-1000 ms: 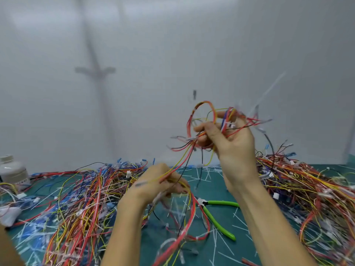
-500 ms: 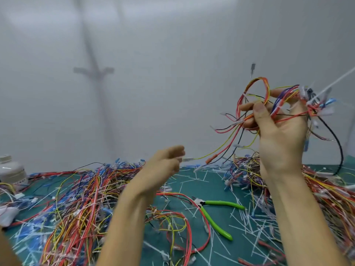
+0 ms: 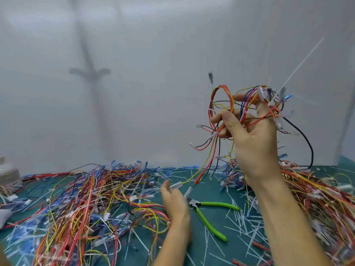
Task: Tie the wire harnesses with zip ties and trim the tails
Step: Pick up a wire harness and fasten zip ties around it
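Our right hand is raised and grips the looped wire bundle. The zip tie tail sticks out of the bundle, up and to the right, away from us. Our left hand is low over the worktop, fingers loose and holding nothing. The green cutters lie just to its right, jaws toward it and handles pointing away. We judge the left hand the nearer one for picking them up.
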A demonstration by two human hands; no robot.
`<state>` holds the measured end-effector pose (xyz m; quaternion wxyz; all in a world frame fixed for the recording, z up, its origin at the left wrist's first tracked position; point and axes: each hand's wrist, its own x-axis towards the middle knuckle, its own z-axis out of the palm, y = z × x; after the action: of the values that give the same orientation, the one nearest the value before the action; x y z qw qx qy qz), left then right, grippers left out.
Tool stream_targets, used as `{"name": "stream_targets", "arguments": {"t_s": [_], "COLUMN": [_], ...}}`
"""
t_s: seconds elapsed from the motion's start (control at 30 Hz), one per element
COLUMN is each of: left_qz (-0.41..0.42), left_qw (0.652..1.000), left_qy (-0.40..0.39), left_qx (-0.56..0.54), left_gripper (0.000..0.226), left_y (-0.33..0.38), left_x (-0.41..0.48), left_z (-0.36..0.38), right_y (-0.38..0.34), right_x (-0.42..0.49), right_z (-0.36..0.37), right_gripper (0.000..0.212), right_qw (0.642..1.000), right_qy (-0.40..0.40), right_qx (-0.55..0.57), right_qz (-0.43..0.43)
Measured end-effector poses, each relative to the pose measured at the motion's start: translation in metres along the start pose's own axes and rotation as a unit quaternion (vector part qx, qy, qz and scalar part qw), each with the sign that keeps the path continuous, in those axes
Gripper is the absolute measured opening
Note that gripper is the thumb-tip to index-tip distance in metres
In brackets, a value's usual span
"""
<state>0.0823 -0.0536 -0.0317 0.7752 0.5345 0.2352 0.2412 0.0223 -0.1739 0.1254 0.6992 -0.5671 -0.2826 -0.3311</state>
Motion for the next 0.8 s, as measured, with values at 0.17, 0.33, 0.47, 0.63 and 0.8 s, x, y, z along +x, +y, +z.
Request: {"name": "stream_targets", "arguments": {"t_s": [0.17, 0.33, 0.47, 0.63, 0.8], "left_qz": [0.145, 0.202, 0.209, 0.215, 0.209], "left_qw": [0.982, 0.942, 0.929, 0.941, 0.889], "left_qy": [-0.044, -0.144, -0.181, -0.147, -0.086], "left_qx": [0.109, 0.226, 0.246, 0.216, 0.399], "left_gripper": [0.035, 0.04, 0.036, 0.026, 0.027], "left_y": [0.011, 0.021, 0.029, 0.037, 0.035], "left_x": [0.044, 0.08, 0.094, 0.1, 0.086], "left_z": [-0.052, -0.1, -0.123, -0.127, -0.098], "right_y": [0.005, 0.014, 0.023, 0.03, 0.035], "right_x": [-0.001, -0.004, -0.008, -0.014, -0.016], "right_z": [0.003, 0.004, 0.006, 0.008, 0.012], "right_gripper": [0.019, 0.02, 0.019, 0.023, 0.022], "right_qw": [1.0, 0.997, 0.983, 0.966, 0.954], "right_qy": [-0.007, -0.054, -0.119, -0.172, -0.205], "right_qx": [-0.005, -0.027, -0.081, -0.126, -0.131], "right_qz": [0.011, 0.054, 0.11, 0.148, 0.176]}}
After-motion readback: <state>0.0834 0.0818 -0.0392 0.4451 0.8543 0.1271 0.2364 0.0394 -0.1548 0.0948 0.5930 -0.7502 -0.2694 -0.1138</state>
